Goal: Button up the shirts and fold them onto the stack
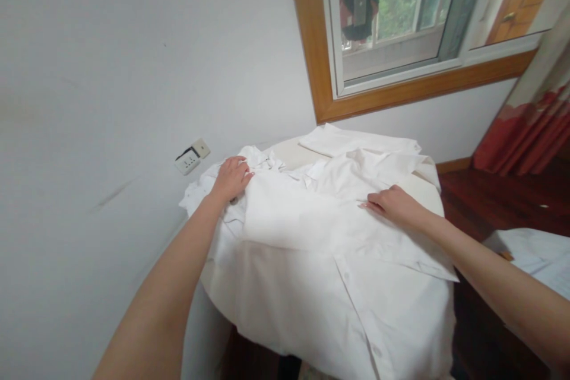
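Pale wall and a wood-framed window (401,29) back a small round table (291,157) at frame centre, where a white shirt (312,261) lies spread, its hem spilling over the near edge. Its long axis runs from the crumpled top at centre left down to the frame's bottom. I judge it light, limp and apt to slide; collar or seams should hold best. My left hand (231,178) curls on bunched cloth, but I cannot tell its grip. My right hand (396,205) lies flat, holding nothing.
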### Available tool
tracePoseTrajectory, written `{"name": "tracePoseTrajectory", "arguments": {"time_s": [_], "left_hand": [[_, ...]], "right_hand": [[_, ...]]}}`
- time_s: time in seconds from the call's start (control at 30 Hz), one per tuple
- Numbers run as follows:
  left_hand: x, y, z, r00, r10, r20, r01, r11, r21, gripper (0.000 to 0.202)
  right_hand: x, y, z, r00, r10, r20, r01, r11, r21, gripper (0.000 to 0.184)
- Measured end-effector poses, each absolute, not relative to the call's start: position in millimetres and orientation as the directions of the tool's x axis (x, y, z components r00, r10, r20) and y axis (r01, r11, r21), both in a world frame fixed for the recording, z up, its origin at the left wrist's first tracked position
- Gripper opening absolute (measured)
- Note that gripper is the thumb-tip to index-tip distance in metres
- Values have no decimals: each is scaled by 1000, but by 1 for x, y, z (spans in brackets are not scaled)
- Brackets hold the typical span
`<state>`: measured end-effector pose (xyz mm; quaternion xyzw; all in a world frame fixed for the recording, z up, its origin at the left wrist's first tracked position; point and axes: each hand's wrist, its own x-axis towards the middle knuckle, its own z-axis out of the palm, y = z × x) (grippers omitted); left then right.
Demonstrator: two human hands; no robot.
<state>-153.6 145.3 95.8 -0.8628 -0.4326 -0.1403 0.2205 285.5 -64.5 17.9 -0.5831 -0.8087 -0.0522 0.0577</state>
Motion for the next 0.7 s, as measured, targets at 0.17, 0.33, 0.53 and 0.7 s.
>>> {"name": "tracePoseTrajectory", "arguments": {"time_s": [0.17,0.33,0.53,0.7], "left_hand": [[-140,119,88,510,703,497,854,-482,-195,28],[-106,58,55,635,635,441,744,-655,-128,42],[-114,29,1,672,689,273,737,-657,-157,49],[-123,36,-7,656,700,282,754,-626,-198,50]], "right_hand": [[279,-62,2,-299,932,206,954,295,51,34],[283,-65,2,-312,927,207,950,309,51,35],[261,-77,17,-415,835,362,897,441,12,40],[226,-85,7,-588,750,304,755,643,-128,60]]}}
